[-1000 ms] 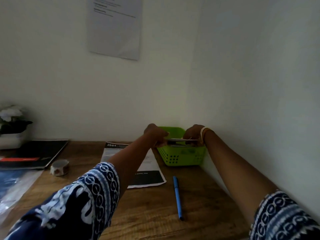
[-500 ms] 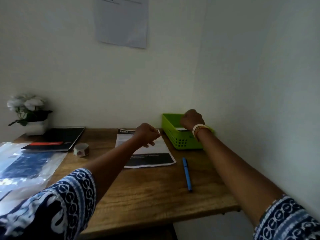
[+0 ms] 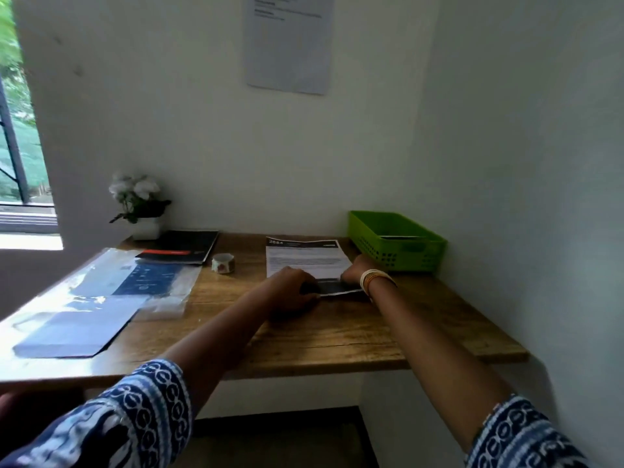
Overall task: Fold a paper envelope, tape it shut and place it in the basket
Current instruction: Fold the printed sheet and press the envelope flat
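A printed paper sheet [image 3: 305, 256] with a black header lies on the wooden table [image 3: 337, 336]. My left hand [image 3: 292, 290] grips its near left corner. My right hand [image 3: 354, 271], with bangles at the wrist, holds its near right corner. The dark near edge of the sheet is slightly raised between them. The green basket [image 3: 398, 256] stands at the back right against the wall, and a folded envelope [image 3: 401, 237] lies inside it. A roll of tape [image 3: 223, 264] sits to the left of the sheet.
A black notebook [image 3: 184, 246] and a potted white flower [image 3: 140, 206] are at the back left. Clear plastic sleeves with blue paper [image 3: 98, 298] cover the table's left side. The wall runs close along the right edge.
Both hands have left the basket and come back to the near edge of the printed sheet. The envelope stays in the basket. The camera has pulled back and turned left.
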Action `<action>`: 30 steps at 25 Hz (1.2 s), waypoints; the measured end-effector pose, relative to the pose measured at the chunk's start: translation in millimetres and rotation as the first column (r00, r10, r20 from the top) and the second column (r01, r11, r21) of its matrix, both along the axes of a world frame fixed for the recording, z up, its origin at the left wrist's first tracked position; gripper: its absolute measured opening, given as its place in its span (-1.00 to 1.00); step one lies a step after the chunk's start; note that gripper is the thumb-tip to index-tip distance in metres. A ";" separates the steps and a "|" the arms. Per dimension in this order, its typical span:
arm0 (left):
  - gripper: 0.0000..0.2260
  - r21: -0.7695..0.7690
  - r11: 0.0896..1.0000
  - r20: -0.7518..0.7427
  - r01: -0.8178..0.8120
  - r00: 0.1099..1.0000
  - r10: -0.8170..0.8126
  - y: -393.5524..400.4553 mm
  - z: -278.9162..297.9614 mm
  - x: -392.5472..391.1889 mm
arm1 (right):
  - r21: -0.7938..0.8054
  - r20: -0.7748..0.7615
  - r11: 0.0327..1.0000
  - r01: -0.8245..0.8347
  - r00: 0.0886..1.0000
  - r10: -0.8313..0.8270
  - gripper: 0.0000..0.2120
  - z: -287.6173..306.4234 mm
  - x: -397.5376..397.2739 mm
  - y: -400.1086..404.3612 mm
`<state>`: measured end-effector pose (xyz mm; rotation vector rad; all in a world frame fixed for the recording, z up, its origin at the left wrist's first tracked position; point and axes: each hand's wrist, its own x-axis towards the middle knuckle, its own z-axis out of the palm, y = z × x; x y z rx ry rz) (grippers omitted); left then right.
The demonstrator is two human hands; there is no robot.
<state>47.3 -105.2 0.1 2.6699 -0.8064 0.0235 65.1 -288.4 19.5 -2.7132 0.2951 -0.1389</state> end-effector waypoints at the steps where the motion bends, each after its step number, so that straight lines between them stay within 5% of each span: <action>1: -0.76 0.008 1.000 0.034 -0.005 0.999 0.004 3.9 -0.1 -2.6 | 0.108 -0.019 0.994 -0.001 1.000 0.003 -0.57 2.9 -0.9 3.8; 4: -0.77 -0.027 0.996 0.171 -0.083 0.982 0.087 12.9 -2.0 -13.7 | 0.492 -0.029 0.869 0.043 0.999 -0.033 -0.93 7.4 -5.4 9.6; 5: -0.79 -0.070 0.990 0.222 -0.125 0.965 0.138 17.9 -3.5 -18.1 | 0.579 -0.044 0.813 0.058 0.998 -0.040 -0.89 8.1 -10.2 11.8; 8: -0.82 -0.233 0.942 0.372 -0.242 0.873 0.316 36.9 -6.3 -26.9 | 0.668 -0.152 0.744 0.016 0.982 0.114 -0.92 7.6 -32.3 21.0; 10: -0.85 -0.406 0.830 0.367 -0.381 0.764 0.530 48.0 -6.2 -30.1 | 0.691 -0.195 0.721 -0.057 0.945 0.261 -0.89 7.4 -49.0 26.9; 14: -0.75 -0.628 0.501 -0.034 -0.595 0.665 0.746 62.0 1.0 -30.8 | 0.719 -0.120 0.635 -0.283 0.849 0.514 -0.70 6.9 -73.8 42.9; 19: -0.66 -0.803 0.123 -0.505 -0.583 0.777 0.376 81.4 4.0 -32.1 | 0.758 -0.047 0.505 -0.412 0.738 0.673 -0.53 -0.5 -87.1 90.2; 22: -0.49 -0.782 0.153 -0.530 -0.605 0.773 0.347 88.4 4.9 -37.5 | 0.696 -0.112 0.527 -0.488 0.652 0.750 -0.61 3.6 -87.9 101.9; 25: -0.41 -0.727 0.282 -0.475 -0.626 0.755 0.452 94.7 8.3 -38.3 | 0.541 0.146 0.665 -0.515 0.836 0.529 -0.71 5.1 -81.4 109.4; 27: -0.39 -0.682 0.369 -0.432 -0.631 0.755 0.493 98.4 7.5 -37.6 | 0.365 0.327 0.777 -0.513 0.852 0.409 -0.72 -0.8 -71.4 116.9; 30: -0.37 -0.638 0.466 -0.368 -0.613 0.775 0.514 98.1 5.6 -35.7 | 0.096 0.156 0.806 -0.584 0.809 0.567 -0.58 -20.7 -44.9 122.4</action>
